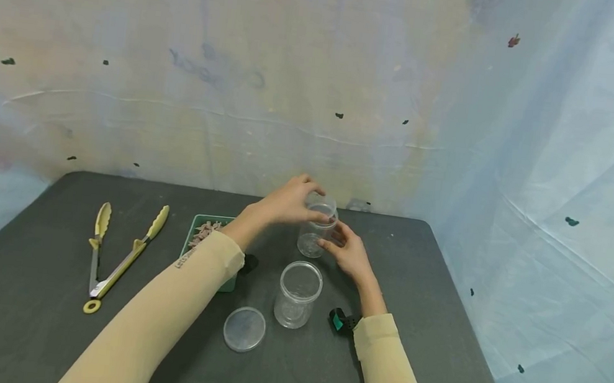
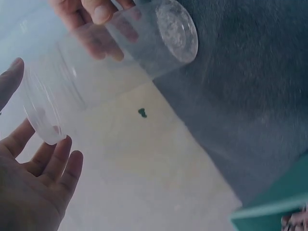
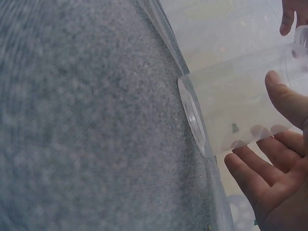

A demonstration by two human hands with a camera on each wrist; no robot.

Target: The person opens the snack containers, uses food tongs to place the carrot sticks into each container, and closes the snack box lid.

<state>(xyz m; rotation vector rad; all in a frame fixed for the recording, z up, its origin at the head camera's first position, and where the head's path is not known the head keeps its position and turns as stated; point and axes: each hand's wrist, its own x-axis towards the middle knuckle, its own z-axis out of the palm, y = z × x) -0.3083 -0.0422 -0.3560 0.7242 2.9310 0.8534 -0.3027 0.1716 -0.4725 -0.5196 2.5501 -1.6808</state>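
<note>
Toward the back of the table a tall clear plastic jar [image 1: 309, 243] stands upright. My left hand [image 1: 290, 203] reaches over its top, thumb and fingertips spread around the edge of a clear lid [image 2: 45, 113] at the mouth. Lower down, my right hand [image 1: 349, 255] holds the jar's side between thumb [image 3: 284, 98] and fingers. Nearer to me stands a second clear jar [image 1: 293, 305], uncovered. A round clear lid [image 1: 244, 330] lies flat on the table in front of it, to the left.
Left of the jars is a green basket [image 1: 228, 285] with pinkish-brown pieces [image 1: 204, 230], partly hidden by my left arm. Spread tongs [image 1: 121, 269] with yellow tips lie farther left on the dark table [image 1: 436, 355]. A pale sheet [image 1: 273, 88] hangs behind the table's back edge.
</note>
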